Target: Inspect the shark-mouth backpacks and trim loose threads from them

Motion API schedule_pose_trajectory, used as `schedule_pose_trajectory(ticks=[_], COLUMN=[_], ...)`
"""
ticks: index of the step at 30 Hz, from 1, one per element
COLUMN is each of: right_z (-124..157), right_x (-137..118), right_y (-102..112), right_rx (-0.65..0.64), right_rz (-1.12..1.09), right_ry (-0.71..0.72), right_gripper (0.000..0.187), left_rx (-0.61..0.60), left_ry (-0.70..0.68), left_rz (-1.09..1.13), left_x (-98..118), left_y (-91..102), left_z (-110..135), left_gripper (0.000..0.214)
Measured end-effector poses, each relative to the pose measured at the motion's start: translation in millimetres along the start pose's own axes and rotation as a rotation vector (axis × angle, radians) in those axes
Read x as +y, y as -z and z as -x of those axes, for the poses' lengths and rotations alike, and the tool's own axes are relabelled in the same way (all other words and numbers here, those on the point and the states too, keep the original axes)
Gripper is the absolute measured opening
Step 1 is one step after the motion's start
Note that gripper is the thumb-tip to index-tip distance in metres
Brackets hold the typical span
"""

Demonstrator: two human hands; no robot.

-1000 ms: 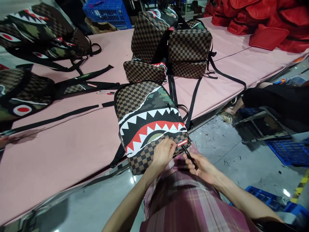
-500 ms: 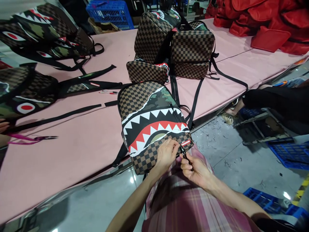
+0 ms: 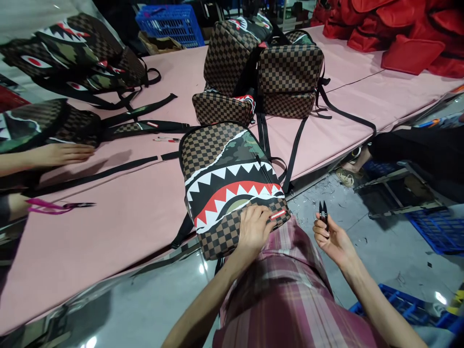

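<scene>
A brown checkered backpack with a printed shark mouth leans from the pink table edge toward my lap. Resting on its lower right front, my left hand is open, its fingers laid over the checkered fabric close to a small red label. Off to the right, above the floor and apart from the bag, my right hand grips small black thread snips, blades pointing up.
More checkered backpacks stand at the back of the pink table. At the left, a co-worker's hand touches another bag; pink-handled snips lie nearby. Red bags are heaped far right. Blue crates sit on the floor.
My right hand has moved away from the bag's lower corner to the right, carrying the snips. The left hand's fingers have gone from pinching to lying flatter. A co-worker's hand has come in at left.
</scene>
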State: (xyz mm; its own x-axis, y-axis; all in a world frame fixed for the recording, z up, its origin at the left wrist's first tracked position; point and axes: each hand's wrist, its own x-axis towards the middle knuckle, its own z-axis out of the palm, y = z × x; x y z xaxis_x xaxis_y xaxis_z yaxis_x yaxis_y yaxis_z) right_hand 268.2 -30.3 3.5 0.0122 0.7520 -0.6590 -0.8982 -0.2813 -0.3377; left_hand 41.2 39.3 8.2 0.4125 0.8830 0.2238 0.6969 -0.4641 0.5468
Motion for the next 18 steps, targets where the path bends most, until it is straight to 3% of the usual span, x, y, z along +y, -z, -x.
schedule_pose_trajectory(ticks=[2, 3, 6, 7, 10, 11, 14, 18], right_z=[-3, -5, -16, -22, -51, -64, -103, -121], right_x=[-3, -5, -11, -14, -22, -23, -18, 16], right_y=[9, 13, 24, 27, 24, 18, -15, -50], right_rx=[-0.005, -0.005, 0.010, 0.018, 0.027, 0.017, -0.050, -0.178], right_rz=[0.048, 0.070, 0.226, 0.318, 0.675, 0.771, 0.914, 0.983], right_ry=[0.044, 0.078, 0.208, 0.248, 0.389, 0.436, 0.514, 0.530], right_gripper=[0.015, 0.020, 0.034, 0.037, 0.042, 0.045, 0.052, 0.057], left_rx=[0.031, -0.030, -0.227, -0.138, 0.552, 0.618, 0.497, 0.379], left_ry=[0.049, 0.073, 0.171, 0.253, 0.595, 0.669, 0.820, 0.824], left_rz=[0.099, 0.201, 0.526, 0.549, 0.252, 0.190, 0.199, 0.373], left_x=[7, 7, -15, -31, -89, -106, -135, -118], left_y=[-2.1, 3.8, 43.0, 58.6, 88.8, 89.9, 70.2, 34.8], left_z=[2, 1, -3, -4, -1, 2, 16, 41], left_gripper=[0.023, 0.028, 0.044, 0.048, 0.041, 0.044, 0.055, 0.061])
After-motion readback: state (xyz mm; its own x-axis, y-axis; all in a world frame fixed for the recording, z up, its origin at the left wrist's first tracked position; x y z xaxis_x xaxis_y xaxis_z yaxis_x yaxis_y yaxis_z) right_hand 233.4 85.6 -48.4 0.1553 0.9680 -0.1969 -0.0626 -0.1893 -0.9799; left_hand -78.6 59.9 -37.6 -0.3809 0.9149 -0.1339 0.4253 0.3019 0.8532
